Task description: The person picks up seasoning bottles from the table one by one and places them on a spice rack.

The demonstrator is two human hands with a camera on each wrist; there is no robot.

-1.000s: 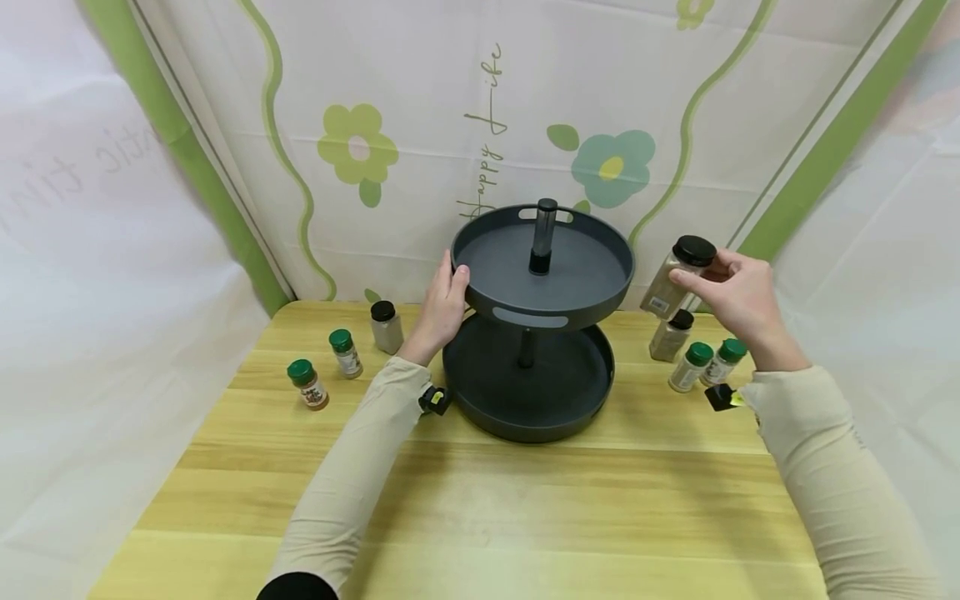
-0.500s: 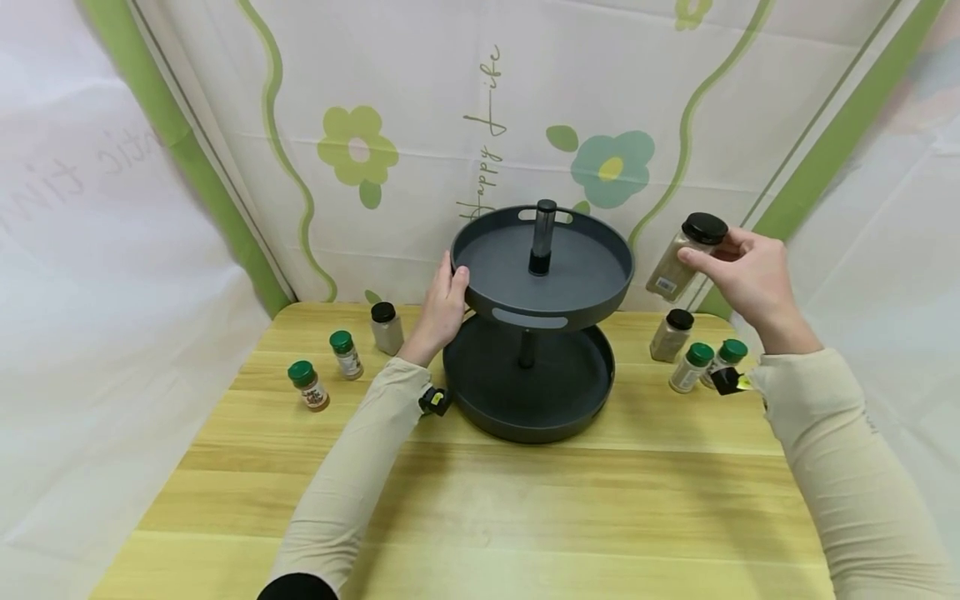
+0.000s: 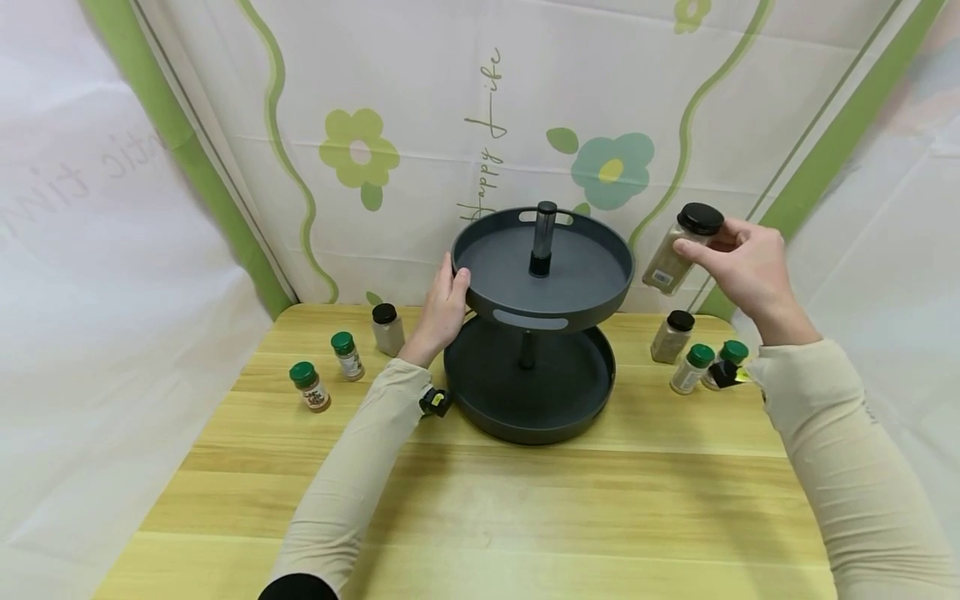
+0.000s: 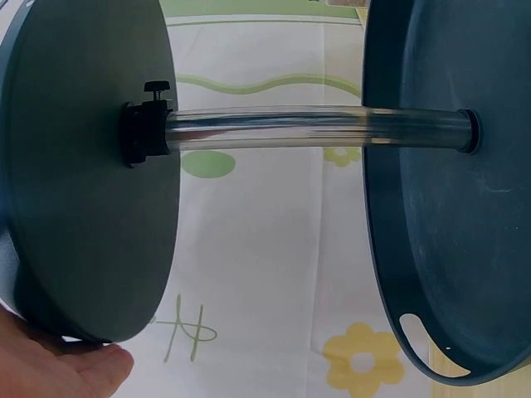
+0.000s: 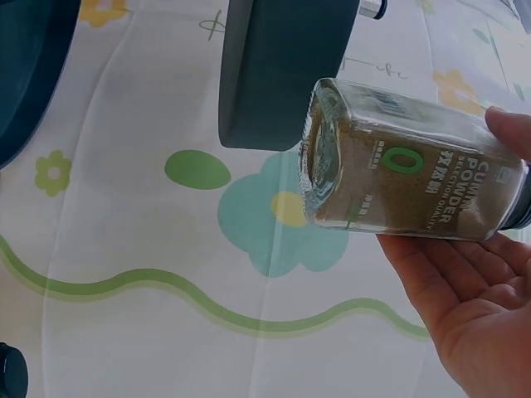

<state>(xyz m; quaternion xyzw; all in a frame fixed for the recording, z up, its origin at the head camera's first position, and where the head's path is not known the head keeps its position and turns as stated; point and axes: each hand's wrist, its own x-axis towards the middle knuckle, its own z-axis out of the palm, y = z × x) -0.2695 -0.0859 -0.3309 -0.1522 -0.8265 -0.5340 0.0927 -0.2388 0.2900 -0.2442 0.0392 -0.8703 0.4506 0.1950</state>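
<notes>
Glass jar [image 5: 406,170] between right fingers [image 5: 440,269]

A: Illumination, head view?

B: Bright, even. Soft shadow lies beside the beige fabric right sleeve [image 3: 832,450]; pale sheen on the yellow wood-grain table [image 3: 480,525]. The round dark-grey plastic lower tray [image 3: 570,387] reads darkest.

A: Wrist views?

B: Dimmer, bluish. Highlights streak the clear cylindrical tube [image 4: 274,128]; glints edge the square clear-glass jar of brown powder [image 5: 406,166], its larger print sharp.
</notes>
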